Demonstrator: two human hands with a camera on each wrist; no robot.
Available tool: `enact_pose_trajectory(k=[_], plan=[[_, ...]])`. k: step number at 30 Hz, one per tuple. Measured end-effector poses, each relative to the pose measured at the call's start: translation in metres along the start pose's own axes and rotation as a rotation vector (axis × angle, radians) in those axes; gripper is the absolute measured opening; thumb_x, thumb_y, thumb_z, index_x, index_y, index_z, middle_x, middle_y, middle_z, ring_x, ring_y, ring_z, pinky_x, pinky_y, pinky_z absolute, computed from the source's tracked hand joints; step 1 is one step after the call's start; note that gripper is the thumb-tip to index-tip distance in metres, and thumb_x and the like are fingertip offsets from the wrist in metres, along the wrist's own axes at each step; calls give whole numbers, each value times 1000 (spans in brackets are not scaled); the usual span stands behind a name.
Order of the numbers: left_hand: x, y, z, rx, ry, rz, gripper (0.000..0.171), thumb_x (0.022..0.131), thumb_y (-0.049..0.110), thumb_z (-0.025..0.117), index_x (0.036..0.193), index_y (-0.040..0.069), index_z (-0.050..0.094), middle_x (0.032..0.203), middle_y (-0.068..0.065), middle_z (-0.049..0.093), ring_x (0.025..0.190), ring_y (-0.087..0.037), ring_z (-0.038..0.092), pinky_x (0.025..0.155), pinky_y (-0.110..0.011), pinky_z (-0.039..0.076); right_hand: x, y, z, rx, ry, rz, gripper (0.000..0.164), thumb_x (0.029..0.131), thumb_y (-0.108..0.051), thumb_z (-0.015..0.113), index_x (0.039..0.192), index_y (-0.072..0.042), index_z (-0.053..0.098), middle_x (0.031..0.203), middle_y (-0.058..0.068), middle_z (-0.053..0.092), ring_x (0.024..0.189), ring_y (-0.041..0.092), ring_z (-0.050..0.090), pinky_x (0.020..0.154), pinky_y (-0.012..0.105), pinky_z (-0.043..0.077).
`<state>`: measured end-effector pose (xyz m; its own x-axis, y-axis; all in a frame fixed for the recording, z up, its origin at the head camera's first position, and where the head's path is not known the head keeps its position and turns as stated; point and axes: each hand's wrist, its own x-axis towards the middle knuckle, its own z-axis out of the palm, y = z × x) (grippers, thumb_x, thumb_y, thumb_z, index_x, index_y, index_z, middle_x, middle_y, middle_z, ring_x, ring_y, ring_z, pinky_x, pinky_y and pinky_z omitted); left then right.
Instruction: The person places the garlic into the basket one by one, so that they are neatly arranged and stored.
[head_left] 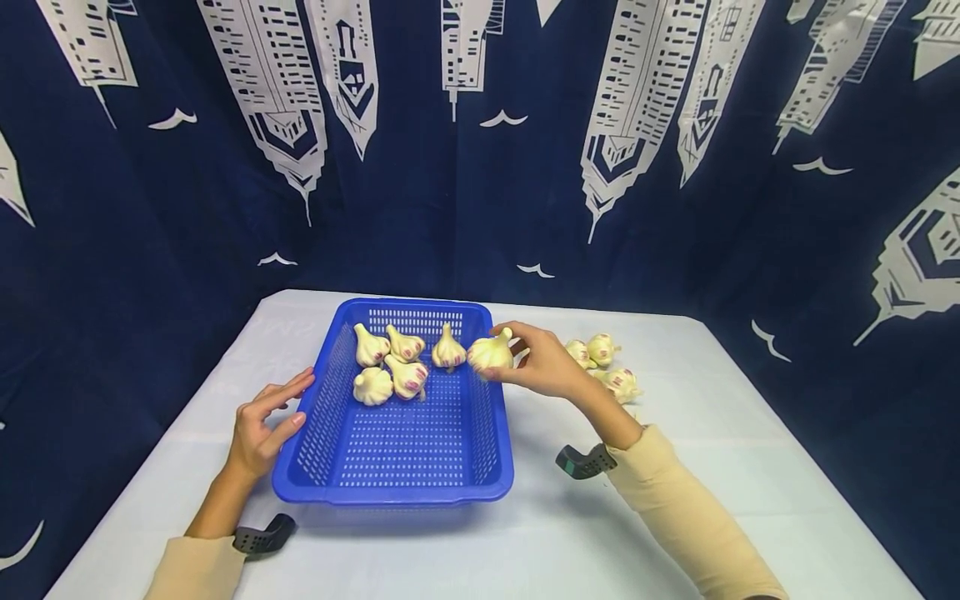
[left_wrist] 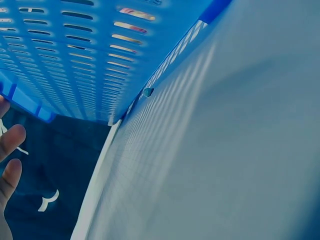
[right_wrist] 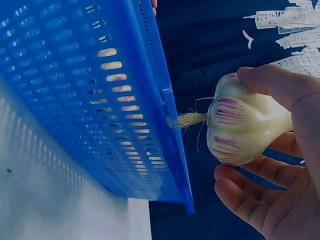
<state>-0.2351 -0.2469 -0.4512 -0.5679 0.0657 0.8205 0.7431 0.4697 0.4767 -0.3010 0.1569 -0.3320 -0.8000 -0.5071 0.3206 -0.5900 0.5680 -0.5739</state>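
Note:
A garlic bulb (head_left: 490, 353) is gripped between the thumb and fingers of my right hand (head_left: 542, 362), above the right rim of a blue plastic basket (head_left: 405, 493). In the right wrist view the held garlic bulb (right_wrist: 240, 120) shows purple streaks and a tuft of dry roots pointing at the basket wall (right_wrist: 75, 90). Several garlic bulbs (head_left: 408, 379) lie inside, toward the back of the basket. My left hand (head_left: 258, 429) rests at the basket's left rim, its fingers extended along the edge. Only some fingertips (left_wrist: 12, 137) appear in the left wrist view.
Several more garlic bulbs (head_left: 618, 383) lie on the white table (head_left: 570, 533) to the right, partly behind my right hand and forearm. A dark blue curtain (head_left: 450, 208) with white building prints hangs behind the table. Dark bands sit on both wrists.

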Motion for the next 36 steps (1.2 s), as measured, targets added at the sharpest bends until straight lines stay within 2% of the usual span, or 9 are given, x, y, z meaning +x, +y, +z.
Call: enact_pose_trajectory(k=[7,16,23,30,36], plan=[[1,0,1,9,-12,-8,48,73,3,59,119,-7,67,130,-7,64,91,-2,57,75,-21,38,11,-7,8,-32,-7,55,57,77,-33,82,122,-4,61,106,10,68,91,25,67,71,31,55],[2,2,1,6,-16,-4,48,73,3,59,119,-7,67,129,-9,64,91,-2,57,74,-21,38,31,-12,16,-68,-98,87,55,77,-35,82,115,-1,62,104,12,66,91,27,66,65,29,56],[3,2,-1,2,-6,-5,49,72,3,59,119,-8,67,129,-10,64,90,-2,57,74,-20,38,51,-14,23,-81,-169,52,39,78,-32,81,97,-5,61,96,9,68,83,21,66,67,28,55],[1,1,-1,-18,-11,-18,49,72,1,59,119,-8,67,129,-11,64,90,-4,57,74,-23,39,63,-11,35,-65,-259,41,32,77,-29,83,93,-9,64,89,3,68,78,17,65,67,27,52],[0,0,0,-15,4,9,49,70,0,59,118,-9,67,129,-11,64,91,-5,58,73,-25,40,70,-12,38,-130,-321,36,31,78,-30,83,90,-9,64,83,0,65,72,13,56,63,25,46]])
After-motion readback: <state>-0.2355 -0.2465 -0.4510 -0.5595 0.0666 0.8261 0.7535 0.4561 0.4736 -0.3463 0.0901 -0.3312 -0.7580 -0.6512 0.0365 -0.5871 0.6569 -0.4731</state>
